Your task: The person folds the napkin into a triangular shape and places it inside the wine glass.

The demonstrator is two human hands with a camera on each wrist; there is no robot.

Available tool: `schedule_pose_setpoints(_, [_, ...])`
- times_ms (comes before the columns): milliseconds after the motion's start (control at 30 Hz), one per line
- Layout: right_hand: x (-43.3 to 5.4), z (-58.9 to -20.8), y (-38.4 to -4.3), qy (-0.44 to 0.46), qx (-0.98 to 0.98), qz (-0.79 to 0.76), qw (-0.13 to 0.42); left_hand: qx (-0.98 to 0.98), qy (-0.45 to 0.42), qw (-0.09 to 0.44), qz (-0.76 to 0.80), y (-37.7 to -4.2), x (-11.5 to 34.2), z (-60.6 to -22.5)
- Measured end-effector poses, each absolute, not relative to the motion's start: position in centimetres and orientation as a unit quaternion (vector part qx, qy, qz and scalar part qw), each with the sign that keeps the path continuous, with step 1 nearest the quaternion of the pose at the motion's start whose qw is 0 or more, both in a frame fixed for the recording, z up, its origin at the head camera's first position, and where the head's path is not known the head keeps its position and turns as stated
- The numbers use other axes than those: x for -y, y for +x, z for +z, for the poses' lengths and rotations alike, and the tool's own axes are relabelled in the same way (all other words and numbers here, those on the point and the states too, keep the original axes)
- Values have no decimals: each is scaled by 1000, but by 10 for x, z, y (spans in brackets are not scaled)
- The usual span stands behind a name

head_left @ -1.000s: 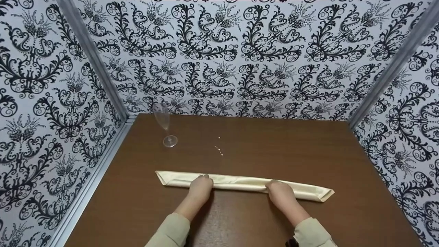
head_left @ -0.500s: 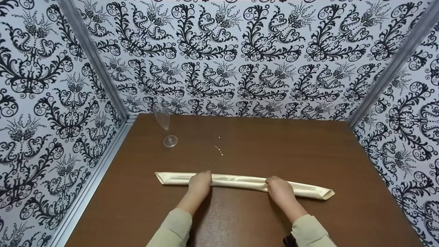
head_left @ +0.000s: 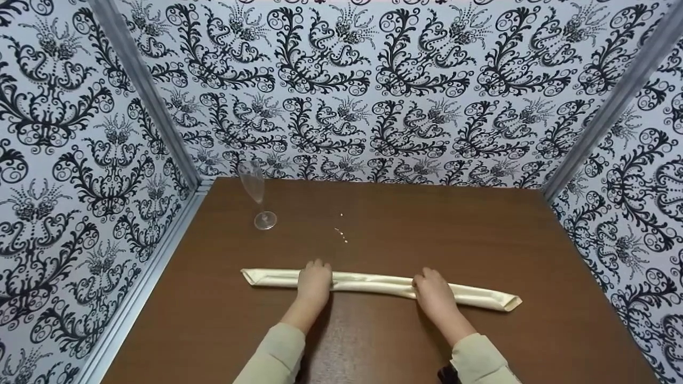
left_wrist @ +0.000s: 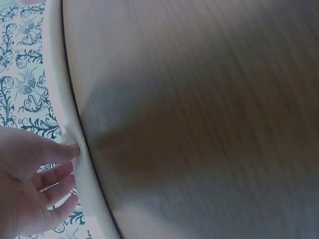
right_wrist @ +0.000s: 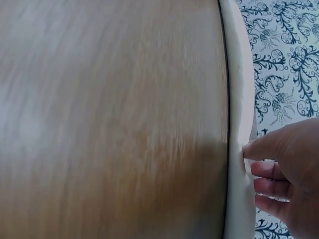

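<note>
A cream satin napkin (head_left: 373, 283), rolled into a long narrow band, lies crosswise on the brown table with slanted, open ends. My left hand (head_left: 315, 282) holds it left of its middle, fingers over the top and far side. In the left wrist view, the thumb (left_wrist: 69, 151) presses the near side of the roll. Right of the middle, my right hand (head_left: 435, 290) grips the same roll; the right wrist view has its thumb (right_wrist: 249, 149) on the near side and the fingers beyond. Between the hands the roll bows slightly.
A clear champagne flute (head_left: 253, 184) stands at the table's back left. Small pale specks (head_left: 342, 233) lie beyond the roll on the wooden table (head_left: 453, 229). Patterned black-and-white walls (head_left: 341, 90) with grey corner posts enclose the back and sides.
The fingers of both hands have moved further forward over the roll, and the roll has turned slightly, looking rounder and narrower. The flute has stayed put.
</note>
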State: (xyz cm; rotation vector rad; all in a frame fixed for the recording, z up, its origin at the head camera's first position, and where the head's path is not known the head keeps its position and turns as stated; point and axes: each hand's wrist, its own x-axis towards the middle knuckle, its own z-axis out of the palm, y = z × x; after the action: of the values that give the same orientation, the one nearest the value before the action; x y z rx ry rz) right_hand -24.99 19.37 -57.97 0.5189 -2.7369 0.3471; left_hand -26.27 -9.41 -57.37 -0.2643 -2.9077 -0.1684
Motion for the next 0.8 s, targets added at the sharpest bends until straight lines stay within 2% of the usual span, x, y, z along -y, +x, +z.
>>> schedule_pose_setpoints(133, [-191,-580,-250,183,964,118,155,989,-78,109,-60,-262,91,-572])
schedule_pose_setpoints(367, [-190,-578,-246,188,963,115,153,983,-106,148,-19,-258,90,-572])
schedule_pose_setpoints(600, [-191,-574,-241,197,963,138,117,976,-172,134,-21,-254,99,-571])
schedule_pose_setpoints(800, [-193,-577,-242,211,960,119,137,969,-198,148,-7,-255,100,-575])
